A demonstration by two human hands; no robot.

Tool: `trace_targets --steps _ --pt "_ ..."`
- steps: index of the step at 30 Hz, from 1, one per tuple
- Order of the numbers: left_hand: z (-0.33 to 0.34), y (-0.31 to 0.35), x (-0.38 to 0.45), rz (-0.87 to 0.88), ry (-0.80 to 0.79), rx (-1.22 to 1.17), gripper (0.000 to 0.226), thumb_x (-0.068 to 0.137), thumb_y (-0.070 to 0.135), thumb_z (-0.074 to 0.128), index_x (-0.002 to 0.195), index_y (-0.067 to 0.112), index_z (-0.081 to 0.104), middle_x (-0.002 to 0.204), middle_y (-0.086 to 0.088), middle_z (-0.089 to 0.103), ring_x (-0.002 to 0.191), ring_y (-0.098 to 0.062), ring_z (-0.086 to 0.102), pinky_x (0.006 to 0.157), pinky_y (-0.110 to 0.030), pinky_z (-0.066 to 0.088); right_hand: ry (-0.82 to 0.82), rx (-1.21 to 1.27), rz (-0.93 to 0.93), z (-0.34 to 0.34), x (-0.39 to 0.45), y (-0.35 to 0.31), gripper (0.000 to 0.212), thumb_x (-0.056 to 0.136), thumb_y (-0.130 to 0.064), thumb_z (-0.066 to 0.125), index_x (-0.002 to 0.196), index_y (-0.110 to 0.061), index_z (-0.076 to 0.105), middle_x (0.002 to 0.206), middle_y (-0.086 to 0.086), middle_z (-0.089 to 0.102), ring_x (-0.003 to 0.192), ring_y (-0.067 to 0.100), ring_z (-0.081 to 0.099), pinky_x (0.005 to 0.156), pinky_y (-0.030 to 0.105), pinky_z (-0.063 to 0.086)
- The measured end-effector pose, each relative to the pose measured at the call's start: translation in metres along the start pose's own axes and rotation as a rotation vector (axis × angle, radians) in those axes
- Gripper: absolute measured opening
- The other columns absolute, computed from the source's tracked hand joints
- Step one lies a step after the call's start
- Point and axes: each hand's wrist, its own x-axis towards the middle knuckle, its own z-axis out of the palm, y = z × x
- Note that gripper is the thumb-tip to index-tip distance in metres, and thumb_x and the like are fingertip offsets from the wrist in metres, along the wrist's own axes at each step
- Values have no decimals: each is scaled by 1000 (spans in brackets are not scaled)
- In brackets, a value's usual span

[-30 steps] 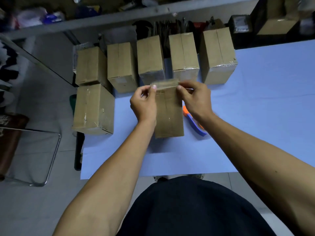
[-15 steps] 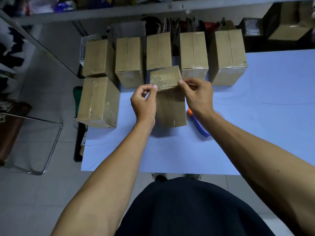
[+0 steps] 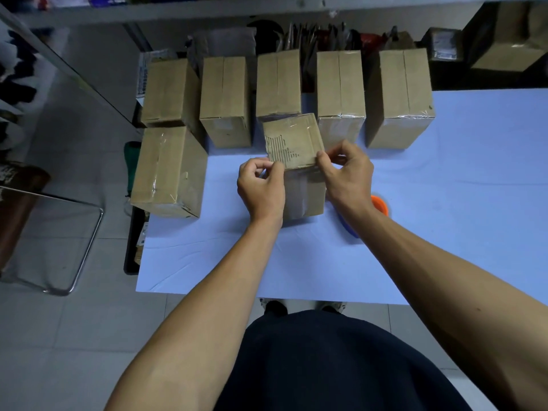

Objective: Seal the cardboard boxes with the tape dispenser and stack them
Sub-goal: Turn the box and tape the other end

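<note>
- Left hand [image 3: 261, 189]: bare; no ring, glove or watch to be seen.
- Right hand [image 3: 347, 173]: bare; no ring, glove or watch to be seen.
- Forearms: bare along all that shows, no sleeve in view.
- Dark garment [image 3: 335, 363]: plain navy-black cloth, no print or marking.
- Shoes [image 3: 274, 307]: dark toes with pale edging, just beyond the dark garment.

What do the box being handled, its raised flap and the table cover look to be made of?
The box in hand: brown corrugated cardboard, matte. Its flap, pinched by the left hand and right hand, shows torn facing with exposed fluting ribs, plus a glossy strip along its edge, probably clear tape. The table cover: pale, smooth, faintly creased, likely paper or thin cloth.
</note>
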Motion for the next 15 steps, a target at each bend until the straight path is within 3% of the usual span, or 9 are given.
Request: trace_targets --steps 3,6,9,12,15 --pt "2 -4 -13 35 -32 -5 13 73 7 63 84 12 59 89 -7 64 76 -16 56 67 -21 50 6 60 65 -6 -8 10 13 86 -23 70 93 -16 62 82 -6 65 80 2 63 74 35 54" --pt "1 -10 -23 34 -102 -50 29 75 5 57 104 9 55 107 -9 63 93 -8 63 84 -18 52 -33 137 150 -10 -17 20 23 84 -24 69 107 -23 64 81 -9 66 83 10 64 74 45 58" --pt "-4 -17 -26 -7 -225 24 55 77 18 51 131 8 45 125 0 55 106 3 58 94 -15 43 -99 110 146 -8 -22 26 23 90 -22 63 111 -19 68 89 -5 67 85 11 63 82 47 56" --pt "-6 -20 -28 -80 -348 176 66 81 36 44 145 17 39 131 8 55 111 -7 53 88 -14 40 -153 14 124 0 -23 24 34 93 -34 62 122 -17 62 114 0 65 101 10 60 91 37 51" --pt "-1 -19 -27 -71 -380 179 61 91 44 56 145 20 42 129 11 59 104 2 55 80 0 38 -178 -105 22 12 -25 21 54 87 -49 66 127 -15 56 119 -2 64 107 15 59 89 32 48"
